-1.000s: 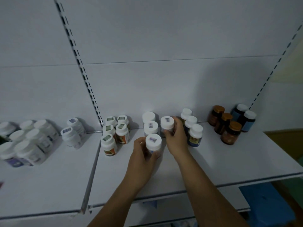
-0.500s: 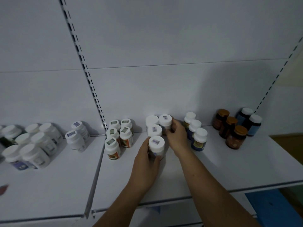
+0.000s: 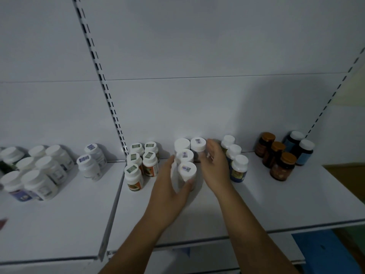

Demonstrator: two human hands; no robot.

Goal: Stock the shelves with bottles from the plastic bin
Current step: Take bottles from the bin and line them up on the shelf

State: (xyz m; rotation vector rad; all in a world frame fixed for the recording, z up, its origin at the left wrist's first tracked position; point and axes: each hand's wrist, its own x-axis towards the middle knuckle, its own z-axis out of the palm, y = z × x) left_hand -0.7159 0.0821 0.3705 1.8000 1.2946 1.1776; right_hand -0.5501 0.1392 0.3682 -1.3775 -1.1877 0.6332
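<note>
Four white-capped bottles stand in a tight group on the white shelf [image 3: 256,204]. My left hand [image 3: 169,186] curls round the front bottle [image 3: 187,171], fingers on its left side and thumb at its lower right. My right hand [image 3: 215,167] hovers just right of the back-right bottle [image 3: 198,144]; its fingers are relaxed, blurred and hold nothing. The other two bottles of the group [image 3: 184,155] stand between my hands. Only a blue corner of the plastic bin [image 3: 325,252] shows below the shelf at the lower right.
Bottles with green cap stickers [image 3: 142,159] stand left of the group, and white-capped blue-labelled ones [image 3: 235,161] right of it. Further right are amber bottles [image 3: 276,155] and dark blue bottles [image 3: 300,147]. The left shelf bay carries several white bottles [image 3: 39,171].
My right hand pushed its bottle back beside the rear bottle, then let go and drew off to the right. My left hand kept the front bottle in place and its grip has loosened.
</note>
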